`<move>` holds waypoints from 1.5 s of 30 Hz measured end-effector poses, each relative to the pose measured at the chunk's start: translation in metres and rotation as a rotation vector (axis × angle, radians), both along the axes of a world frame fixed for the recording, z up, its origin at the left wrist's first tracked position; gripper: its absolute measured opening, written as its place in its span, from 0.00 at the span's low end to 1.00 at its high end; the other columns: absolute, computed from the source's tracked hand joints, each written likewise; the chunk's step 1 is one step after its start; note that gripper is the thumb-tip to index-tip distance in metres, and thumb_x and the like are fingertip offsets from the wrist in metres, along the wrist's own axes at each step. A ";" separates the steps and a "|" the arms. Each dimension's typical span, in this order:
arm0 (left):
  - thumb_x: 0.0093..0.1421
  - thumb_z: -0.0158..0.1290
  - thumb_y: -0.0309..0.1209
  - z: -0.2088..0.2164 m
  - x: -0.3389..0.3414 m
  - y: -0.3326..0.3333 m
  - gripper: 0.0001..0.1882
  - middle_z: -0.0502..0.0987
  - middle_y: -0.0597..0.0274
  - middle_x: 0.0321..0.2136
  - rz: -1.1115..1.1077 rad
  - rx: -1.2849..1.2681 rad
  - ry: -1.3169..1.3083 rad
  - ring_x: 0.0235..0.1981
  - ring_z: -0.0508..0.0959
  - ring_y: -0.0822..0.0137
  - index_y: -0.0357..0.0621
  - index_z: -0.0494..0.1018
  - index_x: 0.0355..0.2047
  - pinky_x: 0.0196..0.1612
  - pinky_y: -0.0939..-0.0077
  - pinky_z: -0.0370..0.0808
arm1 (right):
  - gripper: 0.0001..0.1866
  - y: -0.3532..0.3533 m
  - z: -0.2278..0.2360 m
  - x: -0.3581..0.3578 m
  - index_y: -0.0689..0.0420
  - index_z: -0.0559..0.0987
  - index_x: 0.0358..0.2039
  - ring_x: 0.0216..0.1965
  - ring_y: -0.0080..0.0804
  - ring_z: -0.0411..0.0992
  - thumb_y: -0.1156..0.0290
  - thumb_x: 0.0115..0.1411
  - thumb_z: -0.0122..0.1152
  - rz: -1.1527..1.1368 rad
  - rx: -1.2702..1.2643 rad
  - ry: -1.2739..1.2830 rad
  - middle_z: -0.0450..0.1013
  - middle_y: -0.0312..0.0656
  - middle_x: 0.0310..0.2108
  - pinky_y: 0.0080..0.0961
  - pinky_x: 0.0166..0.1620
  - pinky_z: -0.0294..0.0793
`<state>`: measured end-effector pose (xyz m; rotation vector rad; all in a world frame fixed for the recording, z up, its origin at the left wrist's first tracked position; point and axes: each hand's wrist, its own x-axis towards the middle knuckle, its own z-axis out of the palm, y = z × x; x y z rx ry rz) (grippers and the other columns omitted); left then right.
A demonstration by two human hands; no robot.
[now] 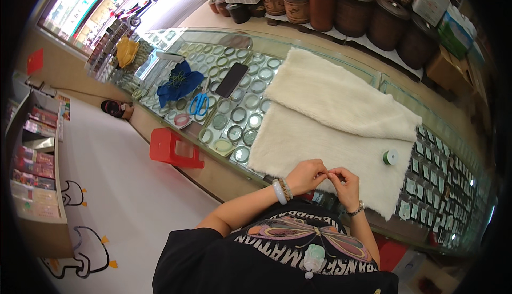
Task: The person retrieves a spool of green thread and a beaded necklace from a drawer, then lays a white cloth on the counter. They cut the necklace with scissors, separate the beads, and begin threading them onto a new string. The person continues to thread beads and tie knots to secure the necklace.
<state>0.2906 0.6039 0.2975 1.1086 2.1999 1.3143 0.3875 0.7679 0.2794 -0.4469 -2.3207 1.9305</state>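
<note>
My left hand [306, 176] and my right hand [346, 185] meet fingertip to fingertip over the near edge of a white fluffy cloth [309, 142]. Both are closed in a pinch; whatever lies between the fingers is too small to make out. Bangles [282, 190] circle my left wrist, and a watch or bracelet [356, 208] is on my right. On the cloth, to the right of my hands, sits a spool of green thread [390, 157]. The cloth's far part is folded over.
Under the cloth is a glass display counter [234, 163] full of bracelets and pendants. On its left lie blue-handled scissors [199, 104], a dark phone [232, 80] and a blue cloth [180, 84] with green cords. A red stool [173, 148] stands below; lidded jars [353, 8] line the far side.
</note>
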 end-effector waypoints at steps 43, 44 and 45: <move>0.49 0.59 0.31 -0.042 -0.486 -0.429 0.20 0.74 0.48 0.47 0.948 -0.918 0.219 0.49 0.74 0.48 0.44 0.76 0.44 0.53 0.57 0.73 | 0.08 -0.135 -0.010 -0.058 0.56 0.74 0.32 0.24 0.21 0.74 0.66 0.66 0.56 -0.824 -0.751 -0.077 0.76 0.38 0.27 0.18 0.26 0.77; 0.49 0.58 0.30 -0.046 -0.489 -0.432 0.18 0.74 0.48 0.45 0.973 -0.913 0.243 0.47 0.75 0.47 0.44 0.76 0.42 0.52 0.56 0.73 | 0.08 -0.137 -0.010 -0.056 0.56 0.74 0.32 0.24 0.21 0.74 0.66 0.66 0.57 -0.844 -0.742 -0.080 0.76 0.38 0.27 0.18 0.26 0.77; 0.49 0.57 0.29 -0.051 -0.493 -0.436 0.16 0.75 0.47 0.44 1.005 -0.910 0.273 0.46 0.76 0.46 0.43 0.76 0.40 0.52 0.56 0.73 | 0.08 -0.139 -0.010 -0.054 0.56 0.74 0.33 0.24 0.21 0.74 0.66 0.66 0.57 -0.869 -0.731 -0.086 0.76 0.38 0.27 0.18 0.26 0.76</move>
